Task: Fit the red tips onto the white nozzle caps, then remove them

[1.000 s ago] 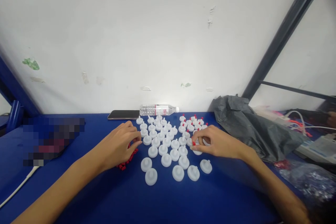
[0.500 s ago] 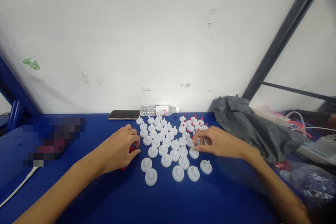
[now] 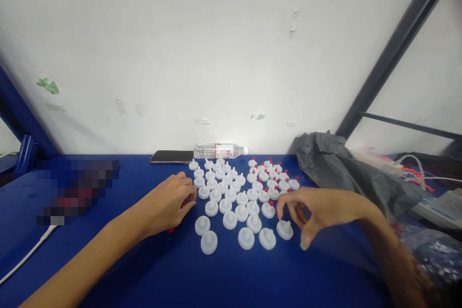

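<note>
Many white round plastic discs, each with a short spout, stand on the blue table, among them a near bare disc (image 3: 246,238). Those toward the back right wear small red caps, as on one capped disc (image 3: 268,210). My left hand (image 3: 168,204) rests left of the group, fingers curled with small red caps (image 3: 185,202) partly showing between thumb and fingers. Another bit of red (image 3: 171,230) lies below that palm. My right hand (image 3: 317,211) is open above the right side, thumb and index finger spread on either side of an uncapped disc (image 3: 285,229), seemingly not gripping it.
A phone (image 3: 172,156) and a clear bottle (image 3: 221,151) lie along the wall. To the right are a dark plastic bag (image 3: 325,163) and clear bags (image 3: 433,250). A white cable (image 3: 31,253) runs along the left side.
My right hand has moved right and nearer, its fingers opening. The disc it was at now shows a red cap on its spout. My left hand has stayed almost in place.
</note>
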### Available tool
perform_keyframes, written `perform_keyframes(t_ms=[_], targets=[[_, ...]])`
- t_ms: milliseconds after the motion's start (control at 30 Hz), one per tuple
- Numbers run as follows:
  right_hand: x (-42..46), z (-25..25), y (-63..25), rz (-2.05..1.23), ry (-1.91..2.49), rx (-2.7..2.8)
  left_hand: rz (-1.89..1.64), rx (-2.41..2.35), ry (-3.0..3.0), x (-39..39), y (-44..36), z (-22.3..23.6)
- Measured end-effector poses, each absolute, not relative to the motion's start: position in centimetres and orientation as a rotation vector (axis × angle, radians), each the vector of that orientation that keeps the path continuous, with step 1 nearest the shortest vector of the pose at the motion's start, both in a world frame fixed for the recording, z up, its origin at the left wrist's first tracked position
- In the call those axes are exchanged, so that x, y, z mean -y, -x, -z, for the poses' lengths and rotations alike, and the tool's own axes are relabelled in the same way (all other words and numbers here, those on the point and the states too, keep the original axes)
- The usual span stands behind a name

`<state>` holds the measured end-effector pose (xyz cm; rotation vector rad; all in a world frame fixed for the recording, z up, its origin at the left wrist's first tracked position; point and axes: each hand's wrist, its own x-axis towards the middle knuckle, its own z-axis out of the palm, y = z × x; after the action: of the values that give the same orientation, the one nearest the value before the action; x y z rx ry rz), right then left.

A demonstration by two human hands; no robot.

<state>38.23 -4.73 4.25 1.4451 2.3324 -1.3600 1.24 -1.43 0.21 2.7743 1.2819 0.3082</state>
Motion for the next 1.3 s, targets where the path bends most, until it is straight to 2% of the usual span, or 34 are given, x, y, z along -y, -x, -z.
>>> perform_keyframes(t_ms=[500,767,900,1033,1300], targets=[[4.0,-2.3,-37.6,1.340,-1.404,-2.386,-0.283,-1.291,-2.740,1.2,-1.3,-0.1],[4.7,-4.3,-37.6,1.085,-1.465,-2.500,-0.431,-1.272,-2.820,0.9,-1.2,0.2],[5.3,-5.1,-37.0,1.136,-1.481,-2.638,-0.548,-1.158,-2.930,1.0,-1.5,0.4],[5.6,-4.8,-35.6,1.157,-1.434,-2.836,-0.641,-1.076,-3.015,1.0,-2.0,0.4],[5.7,-2.9,-33.3,0.907,-1.513,-3.160,-0.828,-0.884,-3.077,1.3,-2.3,0.9]])
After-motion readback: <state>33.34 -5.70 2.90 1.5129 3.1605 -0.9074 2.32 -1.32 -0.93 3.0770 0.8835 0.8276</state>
